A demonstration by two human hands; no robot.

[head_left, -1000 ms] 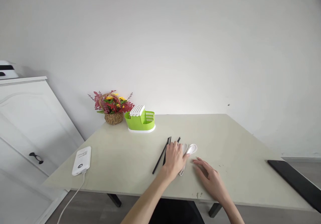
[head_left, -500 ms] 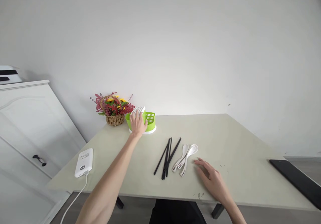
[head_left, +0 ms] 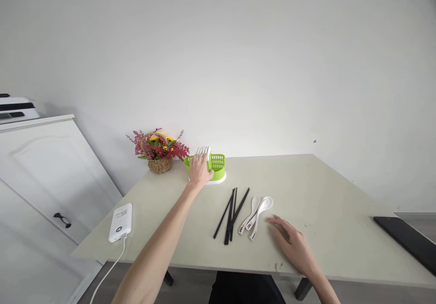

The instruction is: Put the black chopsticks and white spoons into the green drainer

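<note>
A light green utensil basket [head_left: 218,162] with slotted walls, a white top piece and a white base stands at the back of the table. My left hand [head_left: 200,170] grips its middle section, the fingers over the white top and the thumb on the right side. Part of the basket is hidden behind this hand. Several black chopsticks [head_left: 230,220] lie loosely crossed in front of it. Beside them, white spoons [head_left: 260,208] overlap in a small pile. Right of the spoons my right hand [head_left: 291,240] rests on the table, fingers stretched out, holding nothing.
A wicker basket of artificial flowers [head_left: 160,164] stands left of the green basket. At the table's left edge lies a white power bank [head_left: 121,222] with a cable. A black flat object [head_left: 407,240] lies on the right. A white cabinet [head_left: 51,168] adjoins on the left.
My left hand has shifted the green basket to the right, farther from the flower basket. The view has moved slightly. My right hand stays on the table by the spoons.
</note>
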